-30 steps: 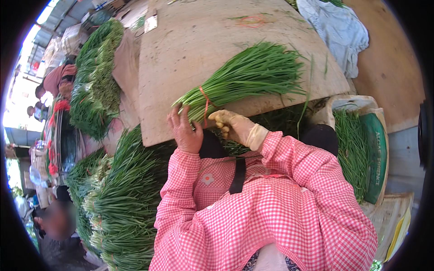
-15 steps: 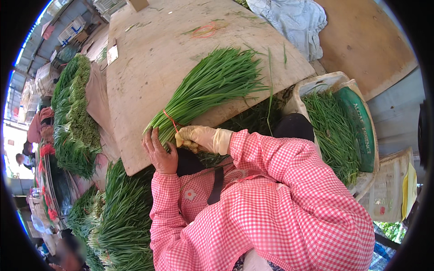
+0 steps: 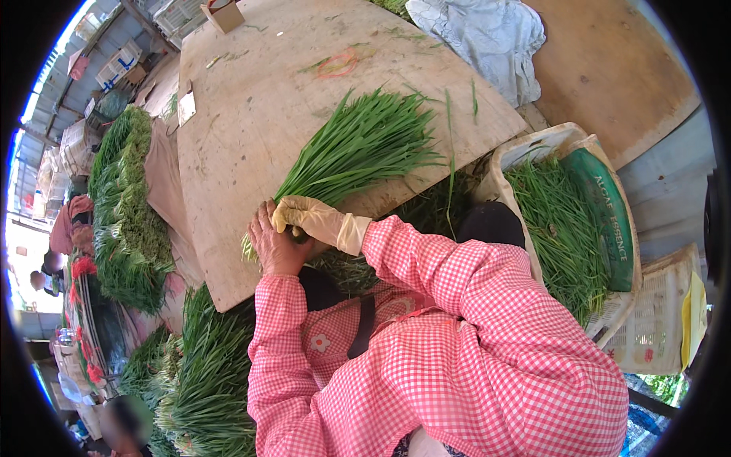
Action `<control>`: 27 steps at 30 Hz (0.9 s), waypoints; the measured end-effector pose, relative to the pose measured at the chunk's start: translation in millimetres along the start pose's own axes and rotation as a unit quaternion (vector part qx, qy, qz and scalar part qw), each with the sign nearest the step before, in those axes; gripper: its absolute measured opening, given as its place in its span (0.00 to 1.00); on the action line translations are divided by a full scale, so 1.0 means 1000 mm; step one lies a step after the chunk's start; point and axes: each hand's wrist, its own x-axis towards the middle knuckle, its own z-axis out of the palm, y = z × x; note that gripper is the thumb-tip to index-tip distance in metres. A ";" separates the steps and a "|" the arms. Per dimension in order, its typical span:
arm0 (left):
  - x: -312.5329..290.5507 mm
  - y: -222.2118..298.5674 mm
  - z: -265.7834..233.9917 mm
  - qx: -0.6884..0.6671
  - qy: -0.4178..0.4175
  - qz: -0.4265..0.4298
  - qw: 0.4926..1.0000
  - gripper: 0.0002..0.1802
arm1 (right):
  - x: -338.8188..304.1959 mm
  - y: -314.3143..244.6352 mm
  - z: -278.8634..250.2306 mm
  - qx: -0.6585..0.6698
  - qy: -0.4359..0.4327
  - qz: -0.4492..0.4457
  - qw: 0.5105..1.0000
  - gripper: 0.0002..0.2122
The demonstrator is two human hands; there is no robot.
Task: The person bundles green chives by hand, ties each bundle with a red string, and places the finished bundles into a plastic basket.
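Note:
A bunch of green chives [image 3: 362, 148] lies on the wooden board, leaves fanned toward the far right and pale stem ends toward me. My bare left hand [image 3: 276, 245] is closed around the stems near the board's front edge. Over the same stems, touching the left fingers, my right hand [image 3: 311, 217] in a pale yellow glove has its fingers curled in a pinch. What those gloved fingertips hold is hidden, and no red band shows on the bunch.
The wooden board [image 3: 236, 137] carries red bands [image 3: 337, 64] and leaf scraps. A crate [image 3: 499, 156] of loose green leaves stands at right, with a green sack [image 3: 601, 209] inside. More chives [image 3: 209, 381] are heaped at lower left. A pale cloth [image 3: 487, 38] lies at the far edge.
My right hand has moved left and up over the stems, against the left hand. The red band seen around the bunch before is now out of sight. The bunch's leaves have shifted slightly.

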 end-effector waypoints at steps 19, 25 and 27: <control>0.006 -0.021 0.038 0.076 -0.014 -0.021 0.997 0.46 | -0.037 0.010 -0.019 -0.358 -0.097 -0.117 0.921 0.08; 0.002 -0.008 0.026 0.065 -0.032 -0.034 0.997 0.47 | -0.022 -0.079 -0.110 -0.431 0.197 -0.159 0.866 0.04; 0.002 -0.007 0.027 0.065 -0.033 -0.033 0.997 0.47 | -0.020 -0.079 -0.144 -0.407 0.255 -0.107 0.871 0.08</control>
